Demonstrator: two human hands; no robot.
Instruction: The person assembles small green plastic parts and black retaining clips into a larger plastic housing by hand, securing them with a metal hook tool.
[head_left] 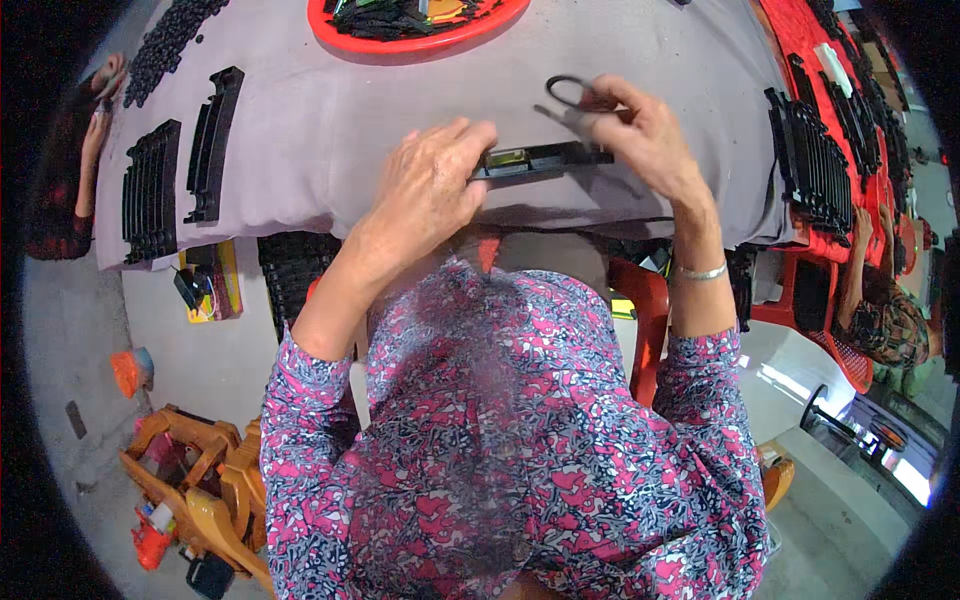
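Left hand (432, 185) pins a long black plastic part (540, 160) to the tabletop (330, 120); right hand (640, 135) grasps black scissors (570, 95) just above that grip.

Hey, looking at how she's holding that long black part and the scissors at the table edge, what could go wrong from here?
1. The long black part lies right at the edge of the grey cloth, pinned only by the left hand; if the grip loosens, it may slide off.
2. The right hand holds small black scissors close to the left fingers, so a slip might nick them.
3. The stack of black parts at the right leans near the edge and could be knocked.
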